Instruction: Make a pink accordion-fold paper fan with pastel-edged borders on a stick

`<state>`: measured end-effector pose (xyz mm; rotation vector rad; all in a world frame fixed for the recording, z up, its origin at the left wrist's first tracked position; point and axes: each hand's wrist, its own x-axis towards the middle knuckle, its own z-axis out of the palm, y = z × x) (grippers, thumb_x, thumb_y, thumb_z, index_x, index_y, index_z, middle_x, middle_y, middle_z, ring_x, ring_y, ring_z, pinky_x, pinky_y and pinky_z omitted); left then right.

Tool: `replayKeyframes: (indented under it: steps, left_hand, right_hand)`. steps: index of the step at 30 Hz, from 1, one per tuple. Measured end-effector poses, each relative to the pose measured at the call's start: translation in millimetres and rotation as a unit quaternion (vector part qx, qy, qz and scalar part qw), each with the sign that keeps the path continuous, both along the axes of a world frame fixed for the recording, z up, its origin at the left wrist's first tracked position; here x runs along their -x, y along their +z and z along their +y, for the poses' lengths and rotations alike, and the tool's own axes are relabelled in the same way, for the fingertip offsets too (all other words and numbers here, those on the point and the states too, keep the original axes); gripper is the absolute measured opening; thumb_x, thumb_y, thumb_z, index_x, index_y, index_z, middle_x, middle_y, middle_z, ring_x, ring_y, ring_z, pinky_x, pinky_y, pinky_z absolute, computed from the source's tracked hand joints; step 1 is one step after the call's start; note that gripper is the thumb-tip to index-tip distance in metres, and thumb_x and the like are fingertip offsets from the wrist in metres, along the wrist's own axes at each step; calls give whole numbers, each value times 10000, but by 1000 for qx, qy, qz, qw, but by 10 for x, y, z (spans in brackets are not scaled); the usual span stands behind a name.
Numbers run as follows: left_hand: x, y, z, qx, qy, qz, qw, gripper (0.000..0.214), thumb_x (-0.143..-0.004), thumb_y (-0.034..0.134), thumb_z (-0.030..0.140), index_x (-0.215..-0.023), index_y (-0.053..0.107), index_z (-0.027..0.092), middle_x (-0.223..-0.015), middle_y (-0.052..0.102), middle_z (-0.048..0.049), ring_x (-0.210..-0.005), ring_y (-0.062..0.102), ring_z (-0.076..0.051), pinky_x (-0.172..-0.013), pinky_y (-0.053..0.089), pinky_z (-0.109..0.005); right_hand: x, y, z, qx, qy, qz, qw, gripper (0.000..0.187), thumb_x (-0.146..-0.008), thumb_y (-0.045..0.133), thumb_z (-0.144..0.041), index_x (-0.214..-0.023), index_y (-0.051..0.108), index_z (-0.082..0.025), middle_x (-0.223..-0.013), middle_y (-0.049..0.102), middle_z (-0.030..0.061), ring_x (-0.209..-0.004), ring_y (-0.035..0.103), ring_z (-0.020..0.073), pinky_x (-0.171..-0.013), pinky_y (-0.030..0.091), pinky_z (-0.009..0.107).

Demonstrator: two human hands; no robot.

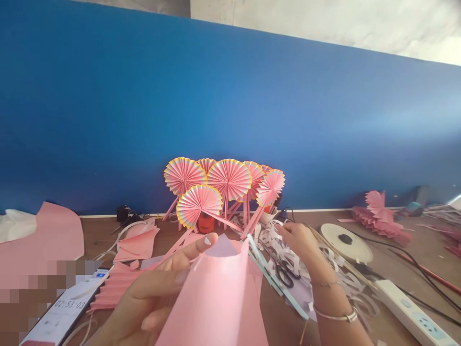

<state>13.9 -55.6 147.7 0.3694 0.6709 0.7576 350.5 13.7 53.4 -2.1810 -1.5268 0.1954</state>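
A curved sheet of pink paper (216,298) rises in the foreground, gripped at its left edge by my left hand (154,288); the thumb is up and the other fingers are partly behind the paper. My right hand (298,240) reaches into a heap of white paper strips (268,240), fingers bent and pointing left; what they pinch, if anything, is hidden. Just below lie black-handled scissors (286,275) and a pale blue strip (277,278). Behind the sheet stand several pleated pink paper fans (229,179) with yellow edges on pink sticks.
A phone (68,307) showing a timer lies at left, near pleated pink paper (117,286) and a large pink sheet (61,230). On the right are a round cream lid-like disc (331,240), a white power strip (414,312) and black cables. A blue panel (230,96) closes the back.
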Motion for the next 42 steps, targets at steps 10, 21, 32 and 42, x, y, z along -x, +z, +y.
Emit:
replayKeyframes:
  steps: [10,21,32,42]
  left_hand:
    - [165,-1360,414,-236,109,380,888,564,-574,719,344,-1072,509,180,-621,500,63,-535,506,-130,-395,438,-206]
    - [298,-1517,378,-354,-25,602,715,500,-685,524,241,-1181,517,178,-774,604,-25,-656,617,-236,-597,475,-336]
    - [-162,-914,318,-200,-41,247,947,406,-681,552,216,-1079,627,192,-1249,568,-89,-1118,504,-239,-856,386,-320]
    - [-310,-896,242,-161,-80,124,976,461,-561,526,73,-983,690,157,-1059,613,-81,-980,505,-196,-788,354,-292]
  right_hand:
    - [13,-106,33,13,16,-73,997,296,-763,503,-136,-972,706,-187,-892,722,89,-782,653,219,-609,377,261]
    - [135,-97,16,5,47,-71,996,287,-778,470,-120,-946,700,-158,-838,720,111,-792,648,244,-644,391,290]
    - [1073,170,-324,-113,370,140,912,244,-772,641,-194,-1014,629,-219,-1007,666,40,-945,598,193,-833,448,310]
    - [1236,64,-396,-191,450,-28,872,158,-912,498,-176,-805,607,-211,-766,633,20,-759,524,178,-725,341,335]
